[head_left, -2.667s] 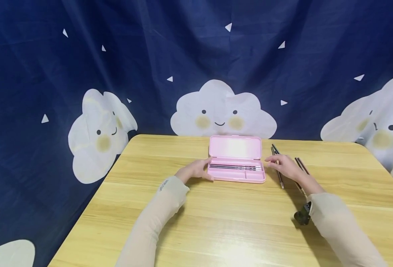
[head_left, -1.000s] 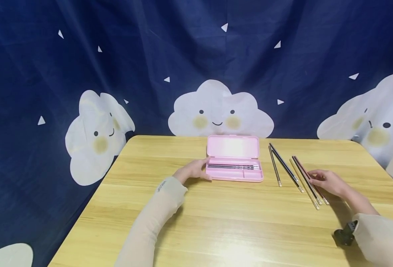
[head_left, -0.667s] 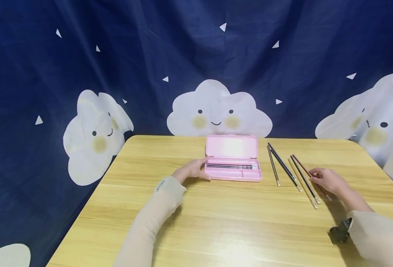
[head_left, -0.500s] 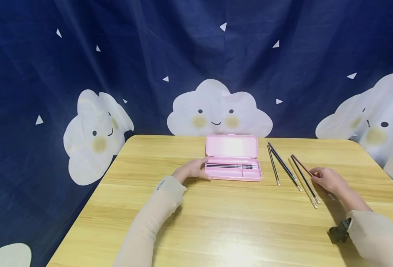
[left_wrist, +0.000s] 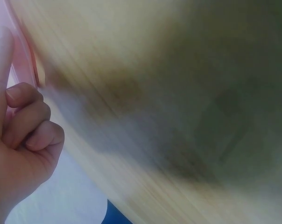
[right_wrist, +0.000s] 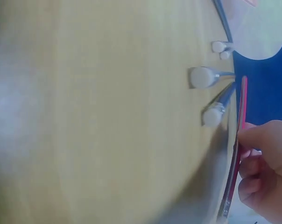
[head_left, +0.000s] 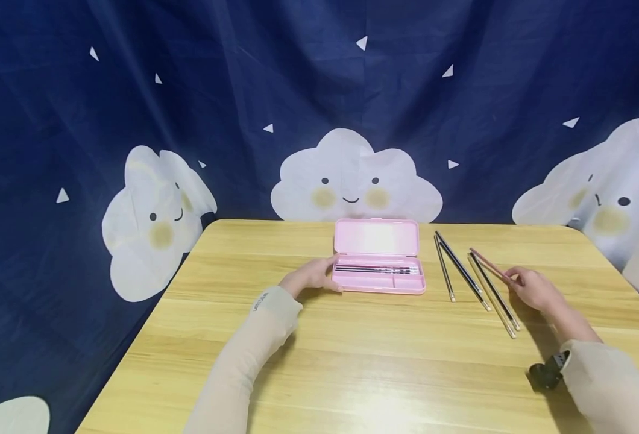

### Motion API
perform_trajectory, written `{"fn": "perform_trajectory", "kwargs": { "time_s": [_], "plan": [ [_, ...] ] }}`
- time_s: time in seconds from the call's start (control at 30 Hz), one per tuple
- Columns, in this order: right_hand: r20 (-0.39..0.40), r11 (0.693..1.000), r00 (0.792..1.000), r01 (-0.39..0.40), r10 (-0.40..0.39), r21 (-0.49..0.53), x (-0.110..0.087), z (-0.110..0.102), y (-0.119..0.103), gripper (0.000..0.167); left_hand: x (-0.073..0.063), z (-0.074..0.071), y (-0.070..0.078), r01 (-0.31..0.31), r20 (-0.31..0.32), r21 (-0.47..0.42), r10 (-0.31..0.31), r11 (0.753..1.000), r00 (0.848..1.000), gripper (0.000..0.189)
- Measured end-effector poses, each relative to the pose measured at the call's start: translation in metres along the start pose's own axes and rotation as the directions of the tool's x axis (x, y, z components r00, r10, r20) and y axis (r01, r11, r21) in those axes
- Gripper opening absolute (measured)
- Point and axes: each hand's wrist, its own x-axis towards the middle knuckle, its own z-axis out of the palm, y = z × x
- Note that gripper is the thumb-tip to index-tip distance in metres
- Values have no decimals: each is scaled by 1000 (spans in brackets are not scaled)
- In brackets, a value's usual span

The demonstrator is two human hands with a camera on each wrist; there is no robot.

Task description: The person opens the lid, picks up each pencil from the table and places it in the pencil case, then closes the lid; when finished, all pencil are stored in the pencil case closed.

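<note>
A pink pencil case (head_left: pixel 378 283) lies with its lid up on the table, with several dark striped pencils (head_left: pixel 374 269) in its long rear compartment. My left hand (head_left: pixel 315 275) holds the case's left end, one digit at the front corner and another farther back. The left wrist view shows the other fingers curled beside the pink edge (left_wrist: pixel 22 46). At the right, my right hand (head_left: pixel 533 289) pinches a red pencil (head_left: pixel 487 262) between thumb and fingers. In the right wrist view this red pencil (right_wrist: pixel 244 100) is raised off the table, its eraser end toward the wrist.
Beside the case lie several dark pencils (head_left: pixel 460 265). A black pencil (head_left: pixel 495 292) and a pale gold one (head_left: pixel 501 314) lie just left of the right hand. The wooden table (head_left: pixel 352 361) ends at a dark blue curtain (head_left: pixel 232 120) with clouds.
My right hand has gone from beside the case to the rightmost pencils, taken hold of the red one and lifted it. The left hand stays on the case.
</note>
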Motion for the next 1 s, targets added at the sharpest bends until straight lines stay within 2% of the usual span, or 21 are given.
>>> {"fn": "perform_trajectory", "kwargs": {
  "time_s": [0.17,0.37,0.63,1.0],
  "plan": [
    [-33,1000,999,24,-24,-18,5,-6,-5,20,-1,0,0,7,6,-2,-7,1000,1000,96],
    [-52,996,996,63,-66,-59,16,-6,-26,20,-1,-1,0,15,8,-13,-15,1000,1000,96],
    [-75,993,990,120,-121,-9,33,6,-53,19,0,0,1,-2,6,-8,2,1000,1000,96],
    [-84,971,970,234,-229,56,53,28,-78,16,0,0,0,0,-1,1,0,1000,1000,96]
  ]
}}
